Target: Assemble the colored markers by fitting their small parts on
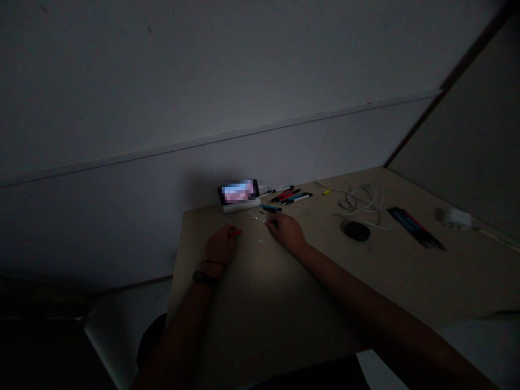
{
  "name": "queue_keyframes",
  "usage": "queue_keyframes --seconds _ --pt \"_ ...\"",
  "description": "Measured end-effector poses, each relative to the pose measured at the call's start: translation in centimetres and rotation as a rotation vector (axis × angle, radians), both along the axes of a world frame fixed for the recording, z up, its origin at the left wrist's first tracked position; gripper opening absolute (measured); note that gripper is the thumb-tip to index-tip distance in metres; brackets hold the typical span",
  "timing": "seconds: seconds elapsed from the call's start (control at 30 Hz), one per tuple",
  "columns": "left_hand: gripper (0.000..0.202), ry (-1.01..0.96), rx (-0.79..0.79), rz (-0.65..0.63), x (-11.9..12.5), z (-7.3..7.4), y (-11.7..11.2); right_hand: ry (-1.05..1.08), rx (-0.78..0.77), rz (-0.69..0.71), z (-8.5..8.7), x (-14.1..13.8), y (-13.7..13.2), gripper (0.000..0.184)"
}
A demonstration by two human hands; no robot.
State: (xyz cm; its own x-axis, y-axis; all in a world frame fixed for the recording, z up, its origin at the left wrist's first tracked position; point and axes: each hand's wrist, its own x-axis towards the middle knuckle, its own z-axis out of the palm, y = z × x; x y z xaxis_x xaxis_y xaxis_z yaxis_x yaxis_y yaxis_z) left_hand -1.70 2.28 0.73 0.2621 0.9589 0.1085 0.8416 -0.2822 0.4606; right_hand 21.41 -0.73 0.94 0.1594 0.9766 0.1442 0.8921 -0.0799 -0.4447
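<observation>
My left hand (pixel 221 244), with a dark watch on the wrist, is closed around a short red pen part (pixel 235 233) whose end pokes out past the fingers. To its right, my right hand (pixel 286 230) pinches a thin white stick (pixel 257 216) that looks like a pen refill and points up to the left. Small loose pieces lie about the hands, among them a little white tip (pixel 260 240). Just beyond my right hand is a blue pen piece (pixel 271 208). Several red, blue and white pens (pixel 296 199) lie behind it.
A lit phone (pixel 239 192) leans on a white block (pixel 242 206) near the wall. Further right on the table (pixel 260 303) are a coiled white cable (pixel 365 203), a black mouse (pixel 356 231), a bunch of dark pens (pixel 416 228) and a white adapter (pixel 458 218). The light is dim.
</observation>
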Motion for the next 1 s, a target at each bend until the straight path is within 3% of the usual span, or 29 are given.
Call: queue_keyframes --seconds 0.4,0.7,0.8,1.0 --pt "0.022 -0.202 0.068 -0.046 -0.3 -0.8 0.6 -0.043 -0.056 -0.070 0.7 0.1 -0.2 0.017" --pt "0.018 -0.328 0.118 -0.006 0.0 -0.7 0.6 -0.051 -0.061 -0.051 0.6 0.3 -0.1 0.015" --pt "0.018 -0.432 0.082 -0.006 0.5 -0.8 0.5 -0.063 -0.074 -0.046 0.6 0.3 -0.1 0.015" --pt "0.029 -0.638 -0.133 -0.062 1.2 -0.7 0.2 -0.035 -0.089 -0.061 0.7 0.4 -0.1 0.021"
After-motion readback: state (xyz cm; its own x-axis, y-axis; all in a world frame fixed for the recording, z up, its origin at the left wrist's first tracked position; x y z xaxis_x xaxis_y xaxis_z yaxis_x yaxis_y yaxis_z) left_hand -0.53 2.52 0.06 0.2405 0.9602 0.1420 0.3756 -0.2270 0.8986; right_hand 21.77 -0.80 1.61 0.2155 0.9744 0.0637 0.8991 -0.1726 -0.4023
